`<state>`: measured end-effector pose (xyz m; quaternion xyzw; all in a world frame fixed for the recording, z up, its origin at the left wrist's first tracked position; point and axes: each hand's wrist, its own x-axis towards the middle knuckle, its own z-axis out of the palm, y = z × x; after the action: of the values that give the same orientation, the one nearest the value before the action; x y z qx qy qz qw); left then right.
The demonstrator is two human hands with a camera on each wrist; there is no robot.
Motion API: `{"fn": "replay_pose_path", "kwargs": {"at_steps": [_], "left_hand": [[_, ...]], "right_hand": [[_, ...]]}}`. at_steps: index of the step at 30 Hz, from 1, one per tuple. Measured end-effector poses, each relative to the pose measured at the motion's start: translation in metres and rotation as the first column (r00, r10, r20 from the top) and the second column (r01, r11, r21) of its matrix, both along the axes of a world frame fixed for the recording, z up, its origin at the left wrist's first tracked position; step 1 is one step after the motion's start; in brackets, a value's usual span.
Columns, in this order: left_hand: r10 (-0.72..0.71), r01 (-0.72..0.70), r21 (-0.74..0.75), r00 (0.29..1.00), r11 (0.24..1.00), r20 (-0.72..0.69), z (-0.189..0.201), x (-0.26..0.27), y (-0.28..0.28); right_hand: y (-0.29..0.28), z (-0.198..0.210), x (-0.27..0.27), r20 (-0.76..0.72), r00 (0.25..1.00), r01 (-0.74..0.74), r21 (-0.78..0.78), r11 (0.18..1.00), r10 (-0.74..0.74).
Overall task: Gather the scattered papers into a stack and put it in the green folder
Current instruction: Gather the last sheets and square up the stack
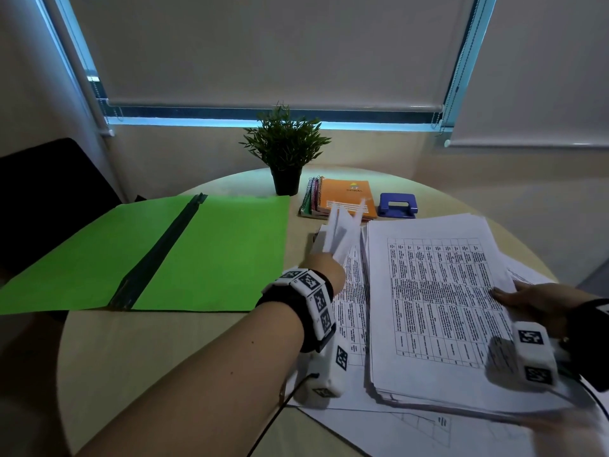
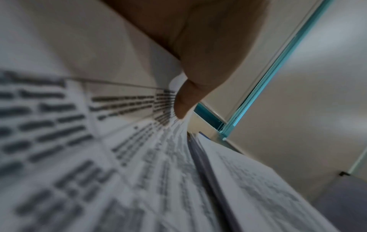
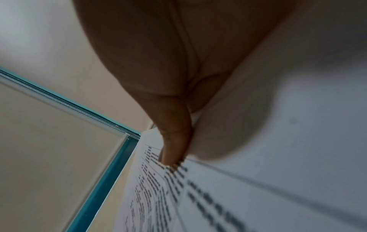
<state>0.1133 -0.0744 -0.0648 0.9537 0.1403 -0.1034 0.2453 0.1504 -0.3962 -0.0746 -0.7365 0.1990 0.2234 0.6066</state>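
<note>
The green folder (image 1: 211,252) lies open and flat on the left half of the round table. A thick stack of printed papers (image 1: 435,308) sits to its right. My left hand (image 1: 324,263) reaches between folder and stack and grips several sheets (image 1: 342,232), lifting their far ends upright. In the left wrist view my thumb (image 2: 184,102) presses on the printed sheets (image 2: 119,141). My right hand (image 1: 514,298) holds the stack's right edge. In the right wrist view its thumb (image 3: 174,146) lies on the top page (image 3: 198,196); the other fingers are hidden.
A potted plant (image 1: 286,153), spiral notebooks (image 1: 346,199) and a blue hole punch (image 1: 397,206) stand at the table's far side. Loose sheets (image 1: 412,430) lie under the stack near the front edge. A dark chair (image 1: 49,192) is at the left.
</note>
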Motion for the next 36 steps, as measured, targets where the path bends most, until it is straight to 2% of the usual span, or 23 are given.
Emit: {"fn": "replay_pose_path", "kwargs": {"at_steps": [4,8,12,19,26,29,31,34,36], "left_hand": [[0.106,-0.098,0.097,0.991,0.990,-0.079,-0.001,-0.001,0.013],[0.078,-0.077,0.007,0.993,0.997,-0.086,0.001,0.000,0.022],[0.151,-0.151,-0.073,0.988,0.986,-0.001,0.000,0.003,0.025],[0.008,-0.001,-0.099,0.997,0.995,0.071,0.001,0.005,0.022],[0.178,-0.143,-0.160,0.957,0.977,0.231,0.011,0.004,0.043],[0.250,-0.192,-0.202,0.912,0.960,0.325,0.025,-0.004,0.066],[0.324,-0.223,-0.272,0.849,0.936,0.418,0.031,-0.010,0.081],[0.372,-0.185,-0.370,0.755,0.911,0.539,0.040,-0.023,0.102],[0.363,-0.146,-0.383,0.719,0.912,0.592,0.051,-0.032,0.115]], "right_hand": [[0.000,0.000,0.000,0.008,1.000,0.000,0.000,1.000,0.000],[-0.001,-0.005,0.003,0.025,1.000,0.012,-0.003,1.000,-0.012],[-0.002,-0.005,0.004,0.023,1.000,-0.010,-0.005,1.000,0.010],[-0.003,-0.006,0.005,0.007,0.999,-0.035,0.033,0.999,0.035],[-0.001,-0.001,0.001,0.001,1.000,-0.023,0.101,0.995,0.024],[-0.001,0.001,-0.001,0.009,1.000,-0.028,0.108,0.994,0.027],[0.002,0.004,-0.005,0.014,0.999,-0.042,0.081,0.996,0.041],[0.009,0.012,-0.014,0.014,0.998,-0.060,0.058,0.997,0.059],[0.013,0.016,-0.019,0.024,0.999,-0.049,0.027,0.998,0.049]]}}
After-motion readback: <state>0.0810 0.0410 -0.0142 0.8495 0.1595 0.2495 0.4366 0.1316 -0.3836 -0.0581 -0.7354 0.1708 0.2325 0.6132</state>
